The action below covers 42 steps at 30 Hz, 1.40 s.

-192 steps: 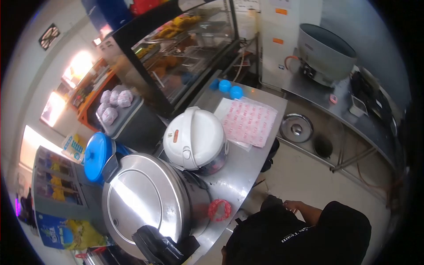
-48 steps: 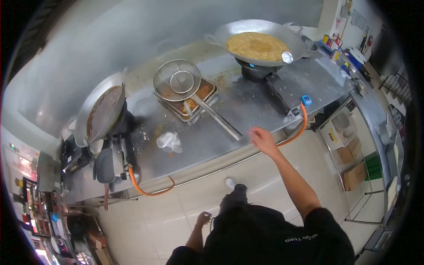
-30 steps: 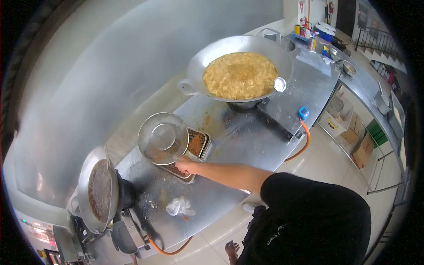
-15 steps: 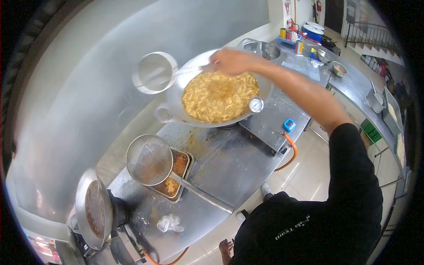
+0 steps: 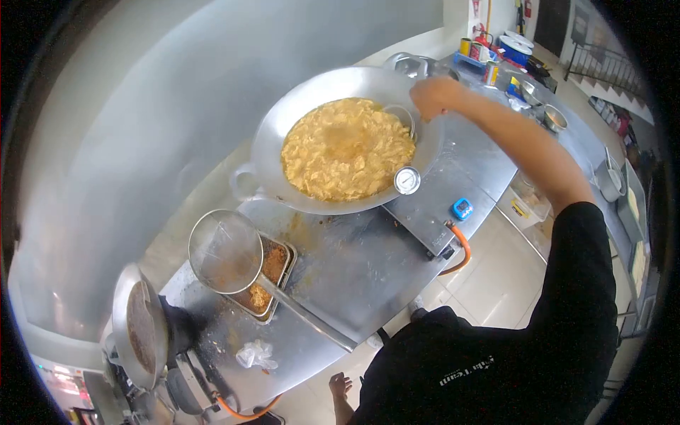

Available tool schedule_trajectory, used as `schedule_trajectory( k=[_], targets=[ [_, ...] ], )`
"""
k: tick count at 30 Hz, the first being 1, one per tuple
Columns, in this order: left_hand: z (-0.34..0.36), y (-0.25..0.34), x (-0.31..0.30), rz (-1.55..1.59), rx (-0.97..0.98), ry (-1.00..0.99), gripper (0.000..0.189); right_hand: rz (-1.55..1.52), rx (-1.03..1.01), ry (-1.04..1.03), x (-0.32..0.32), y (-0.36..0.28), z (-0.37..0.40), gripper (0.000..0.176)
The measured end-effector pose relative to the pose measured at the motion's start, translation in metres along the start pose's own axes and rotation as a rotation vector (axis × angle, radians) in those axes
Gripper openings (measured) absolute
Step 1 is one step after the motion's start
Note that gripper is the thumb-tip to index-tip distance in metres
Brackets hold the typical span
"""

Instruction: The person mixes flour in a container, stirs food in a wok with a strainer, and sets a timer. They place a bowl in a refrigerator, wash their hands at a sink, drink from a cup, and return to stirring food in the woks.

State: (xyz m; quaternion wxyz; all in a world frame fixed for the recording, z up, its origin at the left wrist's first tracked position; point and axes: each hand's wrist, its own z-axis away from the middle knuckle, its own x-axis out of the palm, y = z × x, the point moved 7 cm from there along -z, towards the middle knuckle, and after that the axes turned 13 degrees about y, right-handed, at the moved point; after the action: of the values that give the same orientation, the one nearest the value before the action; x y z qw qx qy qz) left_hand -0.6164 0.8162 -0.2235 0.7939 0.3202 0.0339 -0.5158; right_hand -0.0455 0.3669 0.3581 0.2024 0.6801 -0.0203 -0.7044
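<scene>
My right hand [image 5: 433, 98] is closed round the handle of a round strainer, above the far right side of a large wok [image 5: 265, 152]. The strainer's rim [image 5: 411, 122] dips in at the right edge of bubbling oil full of golden-brown pieces [image 5: 340, 159]. Clipped to the wok's near right side is a dial thermometer [image 5: 407, 180]. My left hand [image 5: 340, 384] hangs low beside the table's near edge, fingers apart, with nothing in it.
A large wire skimmer [image 5: 227, 251] lies over a tray of fried bits [image 5: 275, 262], near a crumpled plastic bag [image 5: 255, 354]. At lower left stands a second wok [image 5: 120, 319]. A blue timer [image 5: 462, 208] and an orange hose [image 5: 460, 244] are by the burner.
My right hand has moved right, and the strainer has gone from the air left of the wok down into its right side. My left hand shows more fully. The view has shifted slightly.
</scene>
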Motion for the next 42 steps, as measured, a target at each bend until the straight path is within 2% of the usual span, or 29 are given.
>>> schedule_trajectory(
  k=[3, 6, 9, 12, 15, 18, 24, 27, 30, 36, 37, 39, 42],
  targets=[
    [0.009, -0.003, 0.002, 0.007, 0.034, 0.027, 0.024, -0.251, -0.051, -0.147, 0.009, 0.016, -0.013, 0.018],
    [0.015, -0.014, 0.007, 0.097, 0.015, -0.004, 0.026, -0.094, -0.011, -0.153, 0.000, 0.043, -0.010, 0.017],
    [0.023, -0.017, 0.014, 0.067, 0.015, 0.019, 0.026, -0.231, -0.021, -0.095, 0.007, 0.069, -0.007, 0.017],
    [0.020, -0.017, 0.019, -0.012, 0.006, -0.001, 0.026, -0.108, -0.154, 0.118, 0.007, 0.072, -0.008, 0.024],
    [0.013, -0.012, 0.016, -0.092, 0.011, -0.009, 0.026, 0.058, -0.078, 0.455, -0.012, 0.053, 0.007, 0.025],
    [0.015, 0.005, 0.012, -0.014, 0.005, 0.031, 0.026, 0.131, 0.088, 0.449, -0.034, 0.030, 0.020, 0.022],
    [0.019, 0.023, 0.008, 0.097, 0.026, 0.066, 0.026, 0.266, 0.133, 0.609, -0.044, 0.035, -0.011, 0.014],
    [0.021, 0.010, 0.009, 0.095, 0.022, 0.078, 0.024, 0.264, 0.105, 0.715, -0.016, 0.042, -0.052, 0.012],
    [0.027, -0.017, 0.009, 0.130, 0.011, 0.072, 0.017, 0.178, 0.068, 0.518, 0.026, 0.022, -0.086, 0.013],
    [0.049, -0.057, -0.004, 0.099, -0.030, 0.127, 0.016, -0.208, -0.147, 0.378, 0.049, -0.053, -0.123, 0.017],
    [0.047, -0.066, -0.008, 0.121, -0.167, 0.140, 0.019, -0.303, -0.112, 0.355, 0.047, -0.055, -0.125, 0.017],
    [0.052, -0.073, -0.018, 0.138, -0.166, 0.140, 0.022, -0.492, -0.051, 0.297, 0.043, -0.060, -0.126, 0.018],
    [0.045, -0.077, -0.025, 0.118, -0.177, 0.154, 0.026, -0.358, -0.146, 0.575, 0.020, -0.066, -0.099, 0.019]
  ],
)
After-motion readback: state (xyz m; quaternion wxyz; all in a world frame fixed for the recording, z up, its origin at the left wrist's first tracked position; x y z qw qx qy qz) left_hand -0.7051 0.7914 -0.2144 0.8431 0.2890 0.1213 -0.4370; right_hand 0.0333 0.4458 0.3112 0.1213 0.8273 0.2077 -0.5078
